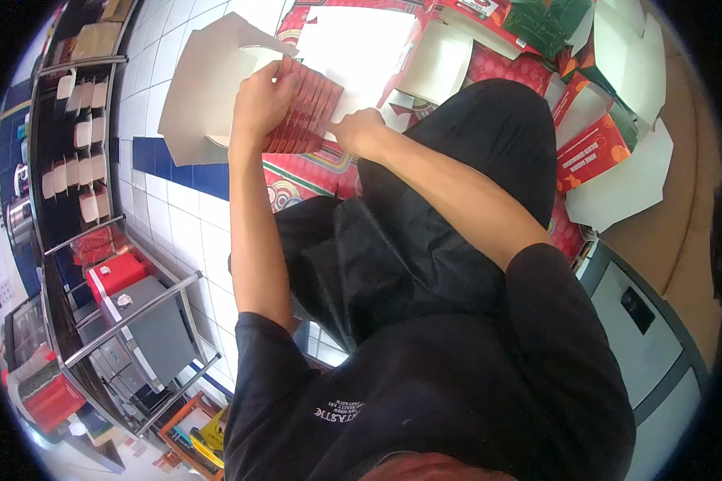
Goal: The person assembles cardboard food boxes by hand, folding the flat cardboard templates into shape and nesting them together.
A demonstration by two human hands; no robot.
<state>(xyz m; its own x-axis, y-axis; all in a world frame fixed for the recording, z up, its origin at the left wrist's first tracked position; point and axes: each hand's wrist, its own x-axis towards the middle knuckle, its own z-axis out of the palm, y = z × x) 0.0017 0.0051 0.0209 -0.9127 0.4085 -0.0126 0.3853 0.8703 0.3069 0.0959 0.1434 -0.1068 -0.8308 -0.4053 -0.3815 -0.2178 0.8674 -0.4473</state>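
Observation:
A stack of red printed packets (316,103), lined up in a row with light edges between them, lies between my hands. My left hand (262,103) is closed over its upper left side, thumb on top. At the lower right edge of the stack is my right hand (363,133), with curled fingers pressed against it; the fingertips are partly hidden. Just left of the stack, an open carton (204,84) shows its pale inside and spread flaps. Part of the stack's left end is covered by my left hand.
A red patterned cloth (297,180) lies under the work, with a white sheet (357,48) beyond. Open red-and-green cartons (598,152) stand at the right, near a grey cabinet (634,305). At the left is a metal rack (128,329) holding boxes, beside white floor tiles (148,104).

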